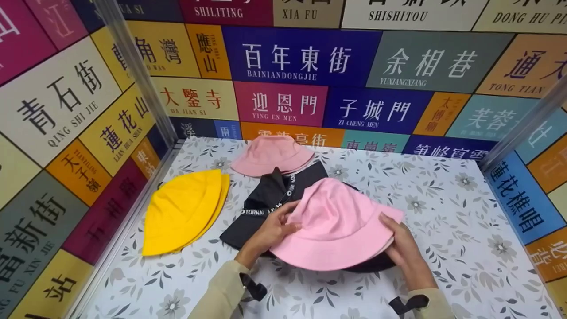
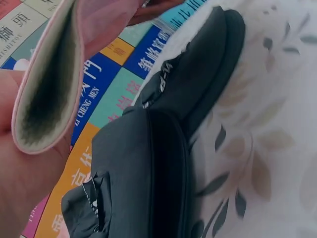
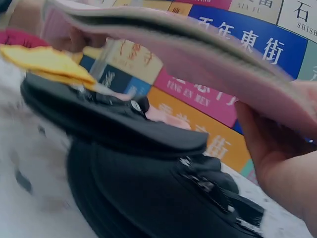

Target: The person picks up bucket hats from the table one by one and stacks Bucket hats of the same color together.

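Note:
A light pink bucket hat [image 1: 330, 221] is held up between both hands, its brim tilted toward the head camera. My left hand [image 1: 274, 228] grips its left side, thumb on the outside. At the right edge of the brim, my right hand [image 1: 401, 239] pinches the cloth. From below, the wrist views show the pale lining edge of the pink hat [image 2: 74, 89] and its folded brim [image 3: 198, 64]. Underneath are two black bucket hats with white lettering, one on the left [image 3: 109, 119] and another [image 3: 143, 193] mostly hidden by the pink hat in the head view.
A yellow bucket hat [image 1: 186, 212] lies folded at the left of the table. Farther back lies a second pink bucket hat [image 1: 272, 155]. The table [image 1: 443, 248] has a floral leaf cover and panels with street names [image 1: 301, 57] around it.

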`<state>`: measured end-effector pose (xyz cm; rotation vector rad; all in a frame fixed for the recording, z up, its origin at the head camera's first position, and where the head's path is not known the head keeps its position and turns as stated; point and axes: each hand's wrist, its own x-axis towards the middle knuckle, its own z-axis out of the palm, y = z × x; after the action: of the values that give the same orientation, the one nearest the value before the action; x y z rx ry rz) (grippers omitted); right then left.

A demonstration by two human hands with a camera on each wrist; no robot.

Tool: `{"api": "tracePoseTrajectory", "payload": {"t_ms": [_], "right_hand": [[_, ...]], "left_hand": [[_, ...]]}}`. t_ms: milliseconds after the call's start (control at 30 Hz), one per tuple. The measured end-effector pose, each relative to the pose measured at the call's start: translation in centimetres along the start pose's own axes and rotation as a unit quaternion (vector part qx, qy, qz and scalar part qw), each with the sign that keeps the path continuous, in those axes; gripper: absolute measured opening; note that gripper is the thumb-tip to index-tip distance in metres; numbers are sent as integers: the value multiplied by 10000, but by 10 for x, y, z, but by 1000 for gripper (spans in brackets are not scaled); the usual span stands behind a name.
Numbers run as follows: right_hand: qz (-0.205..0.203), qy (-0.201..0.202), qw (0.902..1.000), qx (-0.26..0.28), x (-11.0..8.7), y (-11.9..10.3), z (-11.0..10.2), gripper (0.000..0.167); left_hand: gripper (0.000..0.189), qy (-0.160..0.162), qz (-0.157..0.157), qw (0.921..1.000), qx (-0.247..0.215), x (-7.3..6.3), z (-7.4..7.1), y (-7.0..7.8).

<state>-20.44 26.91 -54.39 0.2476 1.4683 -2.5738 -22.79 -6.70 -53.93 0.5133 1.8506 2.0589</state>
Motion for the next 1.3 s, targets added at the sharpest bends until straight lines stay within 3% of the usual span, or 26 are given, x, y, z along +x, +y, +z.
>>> {"api": "tracePoseTrajectory", "payload": {"t_ms": [133,300,400,467,533,667,767,833,900,1067,1167,1300], "right_hand": [[272,488,9932,-1023,2,-9,-6,14],[162,263,9745,-2221,0,-16,-14,22],[41,31,9562,-2926,-3,-16,-16,27],[-61,119,9484,-3169,-5,-14,-16,32],[-185,339,9442,-3272,-6,-11,-15,35],[-442,1116,9395,-3207,-7,-6,-16,21],[-490,1411,9422,-3000,-7,-6,-18,17],[-436,1448,9482,-2795,-6,-7,-19,22],[-384,1450,9511,-2701,-7,-10,-19,27],[-358,1364,9561,-2569,-12,-14,-21,26],[-377,1415,9525,-2671,-15,-14,-23,22],[-376,1630,9460,-2776,-19,-12,-27,20]], "left_hand": [[59,159,-115,9991,370,1,-7,-1],[50,359,-309,9925,1125,7,-18,-3],[49,621,-533,9904,1113,10,-26,1],[49,745,-691,9917,787,12,-32,4],[48,694,-831,9938,270,12,-37,5],[50,80,-1168,9909,-659,7,-40,-2],[51,-127,-1303,9898,-564,2,-37,-12],[50,33,-1259,9919,-168,0,-34,-18],[47,468,-1210,9914,162,0,-30,-23],[36,1680,-1167,9782,361,3,-25,-30],[38,1702,-1294,9765,256,1,-22,-33],[44,1201,-1478,9817,26,-3,-20,-37]]}}
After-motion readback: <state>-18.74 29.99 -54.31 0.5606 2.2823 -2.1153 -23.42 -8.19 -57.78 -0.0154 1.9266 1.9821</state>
